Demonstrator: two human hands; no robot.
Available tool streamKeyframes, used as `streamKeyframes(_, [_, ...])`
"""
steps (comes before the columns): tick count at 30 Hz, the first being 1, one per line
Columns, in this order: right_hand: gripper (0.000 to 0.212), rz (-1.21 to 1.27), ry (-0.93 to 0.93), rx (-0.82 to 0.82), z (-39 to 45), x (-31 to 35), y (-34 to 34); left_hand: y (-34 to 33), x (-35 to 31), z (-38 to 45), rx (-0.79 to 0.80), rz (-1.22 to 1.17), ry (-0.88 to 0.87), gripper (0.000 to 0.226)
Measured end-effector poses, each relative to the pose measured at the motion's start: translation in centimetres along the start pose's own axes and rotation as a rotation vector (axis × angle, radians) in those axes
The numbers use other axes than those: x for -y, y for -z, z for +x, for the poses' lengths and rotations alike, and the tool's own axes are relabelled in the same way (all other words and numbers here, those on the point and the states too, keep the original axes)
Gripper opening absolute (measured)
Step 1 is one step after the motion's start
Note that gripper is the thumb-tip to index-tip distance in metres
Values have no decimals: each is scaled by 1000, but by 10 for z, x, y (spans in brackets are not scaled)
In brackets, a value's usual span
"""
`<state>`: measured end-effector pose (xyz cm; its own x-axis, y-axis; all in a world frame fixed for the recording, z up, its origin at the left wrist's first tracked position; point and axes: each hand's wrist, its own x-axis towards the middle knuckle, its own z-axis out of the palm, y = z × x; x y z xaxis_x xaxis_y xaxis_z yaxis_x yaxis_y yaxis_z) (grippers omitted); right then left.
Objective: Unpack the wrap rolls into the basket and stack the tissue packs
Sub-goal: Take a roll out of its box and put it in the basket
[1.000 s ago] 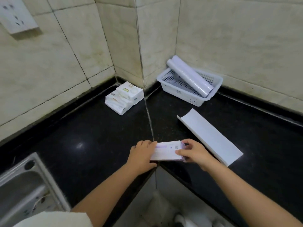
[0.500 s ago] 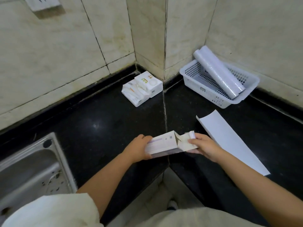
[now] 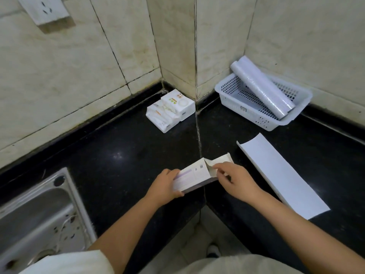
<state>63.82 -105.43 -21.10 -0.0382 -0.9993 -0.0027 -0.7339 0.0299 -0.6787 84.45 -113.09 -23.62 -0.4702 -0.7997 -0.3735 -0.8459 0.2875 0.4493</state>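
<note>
A white wrap-roll box (image 3: 194, 176) is held over the black counter's inner corner. My left hand (image 3: 165, 186) grips its left end. My right hand (image 3: 238, 179) is at the box's right end, with its fingers on the opened end flap. One clear wrap roll (image 3: 261, 87) lies slanted across the white perforated basket (image 3: 248, 110) at the back right. Tissue packs (image 3: 170, 109) sit in a loose pile in the back corner, one leaning on the others.
An empty opened white box (image 3: 282, 175) lies flat on the counter to the right. A steel sink (image 3: 37, 220) is at the lower left. Tiled walls close the corner, with a socket (image 3: 44, 8) at the upper left.
The box's right end flap has been pulled open by my right hand. The box has tilted slightly, and the view has shifted left and closer.
</note>
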Motion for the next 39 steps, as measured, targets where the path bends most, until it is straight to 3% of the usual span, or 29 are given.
streamKeyframes(2, [26, 26, -54, -10, -3, -1, 1, -1, 1, 0, -12, -13, 3, 71])
streamKeyframes(8, [30, -25, -107, 188, 5, 6, 0, -5, 2, -1, -7, -5, -33, 72])
streamKeyframes(9, [10, -49, -85, 177, 6, 9, 2, -5, 4, -2, -7, -12, -32, 72])
streamKeyframes(10, [50, -29, -102, 127, 9, 8, 0, -5, 6, -2, -2, -30, -32, 72])
streamKeyframes(17, [45, -143, -37, 313, 12, 23, 5, -6, 20, -9, 11, -113, -82, 70])
streamKeyframes(23, [48, -192, -149, 236, 16, 33, -3, -11, 24, -10, -3, -131, -86, 75])
streamKeyframes(32, [44, 134, -339, 27, 20, 27, -25, -12, 19, -12, -57, -188, -42, 70])
streamKeyframes(36, [48, 110, -426, 137, 25, 21, -22, -9, 9, -12, -45, -132, -36, 70])
streamKeyframes(39, [35, -24, -449, 228, 26, 16, -19, -9, 1, -12, -28, -67, -45, 70])
